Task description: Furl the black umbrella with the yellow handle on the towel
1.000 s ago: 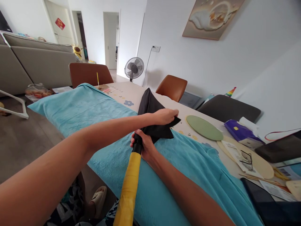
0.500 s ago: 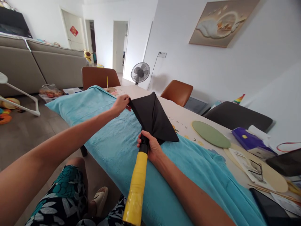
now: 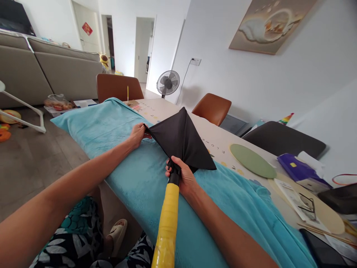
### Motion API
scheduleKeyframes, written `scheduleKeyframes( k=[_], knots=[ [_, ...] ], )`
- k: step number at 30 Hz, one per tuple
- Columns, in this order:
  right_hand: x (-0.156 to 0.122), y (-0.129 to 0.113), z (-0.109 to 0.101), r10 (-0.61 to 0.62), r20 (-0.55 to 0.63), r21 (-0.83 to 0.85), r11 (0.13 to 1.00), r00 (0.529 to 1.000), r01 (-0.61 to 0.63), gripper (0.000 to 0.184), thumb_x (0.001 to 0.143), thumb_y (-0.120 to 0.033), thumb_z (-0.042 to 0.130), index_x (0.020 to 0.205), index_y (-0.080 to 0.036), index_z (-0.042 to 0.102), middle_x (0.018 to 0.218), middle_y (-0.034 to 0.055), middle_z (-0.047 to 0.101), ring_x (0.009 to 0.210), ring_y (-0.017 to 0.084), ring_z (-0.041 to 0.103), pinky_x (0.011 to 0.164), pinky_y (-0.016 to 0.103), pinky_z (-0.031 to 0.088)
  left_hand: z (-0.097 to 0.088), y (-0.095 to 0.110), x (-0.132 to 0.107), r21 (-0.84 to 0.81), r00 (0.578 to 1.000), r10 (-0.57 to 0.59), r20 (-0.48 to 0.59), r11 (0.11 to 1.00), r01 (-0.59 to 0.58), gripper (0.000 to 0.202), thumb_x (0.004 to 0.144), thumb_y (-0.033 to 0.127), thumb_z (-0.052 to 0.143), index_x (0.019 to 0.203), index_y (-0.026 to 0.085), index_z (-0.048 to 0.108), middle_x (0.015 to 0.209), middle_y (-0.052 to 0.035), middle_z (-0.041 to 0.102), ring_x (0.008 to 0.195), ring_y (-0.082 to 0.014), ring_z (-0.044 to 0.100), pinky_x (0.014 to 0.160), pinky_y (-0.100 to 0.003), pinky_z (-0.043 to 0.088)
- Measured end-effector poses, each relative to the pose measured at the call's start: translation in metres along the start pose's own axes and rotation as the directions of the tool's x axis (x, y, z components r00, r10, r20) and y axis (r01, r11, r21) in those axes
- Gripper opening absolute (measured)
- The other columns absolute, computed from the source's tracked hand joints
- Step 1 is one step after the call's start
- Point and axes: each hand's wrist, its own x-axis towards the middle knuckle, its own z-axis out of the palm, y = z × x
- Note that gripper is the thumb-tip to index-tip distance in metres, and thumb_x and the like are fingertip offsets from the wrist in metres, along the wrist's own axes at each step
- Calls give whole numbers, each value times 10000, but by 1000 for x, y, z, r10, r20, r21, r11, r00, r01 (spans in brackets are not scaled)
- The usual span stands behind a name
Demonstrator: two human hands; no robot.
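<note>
A folded black umbrella (image 3: pixel 178 136) with a yellow-wrapped handle (image 3: pixel 166 223) points away from me over the table, its cloth partly fanned out. My right hand (image 3: pixel 182 173) is closed around the black shaft just above the yellow wrap. At the left edge of the canopy, my left hand (image 3: pixel 139 134) pinches a corner of the black cloth, pulling that panel taut. Beneath both hands lies a light blue cloth (image 3: pixel 134 175) draped across the table's near side.
Right of the umbrella are a green oval mat (image 3: pixel 252 160), a purple tissue pack (image 3: pixel 301 171), glasses (image 3: pixel 308 206) and a black phone (image 3: pixel 323 247). Brown chairs (image 3: pixel 212 108) and a fan (image 3: pixel 168 82) stand beyond the table (image 3: pixel 164 108).
My left hand has moved left and slightly down with the canopy corner, spreading that panel wider. The right hand keeps its hold on the shaft. The view has shifted slightly.
</note>
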Motion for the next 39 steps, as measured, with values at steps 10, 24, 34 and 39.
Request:
scheduleKeyframes(
  k=[10, 24, 34, 39],
  knots=[
    [-3, -1, 5, -8, -77, -31, 1000, 997, 6, 153, 744, -260, 558, 673, -125, 541, 499, 16, 555, 379, 102, 508, 339, 182, 403, 0, 0, -5, 110, 997, 19, 71, 994, -26, 151, 673, 46, 353, 655, 137, 472, 526, 20, 525, 445, -80, 526, 428, -197, 464],
    [-5, -1, 7, -65, -67, 44, 997, 996, 68, 134, 710, -219, 588, 636, -148, 503, 531, -14, 516, 395, 73, 445, 318, 181, 391, 0, 0, -9, 136, 998, 38, 50, 990, -44, 161, 686, 38, 341, 674, 135, 469, 564, 12, 525, 461, -94, 532, 424, -222, 466],
    [-3, 2, 6, -109, -107, 46, 992, 988, 114, 74, 705, -141, 536, 633, -123, 530, 554, 25, 565, 474, 107, 546, 563, 288, 566, 2, 4, -11, 148, 992, 113, 49, 982, -119, 168, 667, 45, 336, 665, 143, 473, 544, 25, 503, 464, -85, 525, 414, -201, 464],
    [-3, 0, 3, -28, -61, -13, 1000, 998, 27, 98, 695, -184, 569, 635, -124, 521, 476, 8, 516, 384, 84, 474, 363, 176, 443, -1, 0, -8, 238, 983, 185, 14, 954, -183, 154, 656, 68, 359, 660, 146, 492, 537, 28, 490, 461, -75, 510, 390, -159, 428]
  ],
)
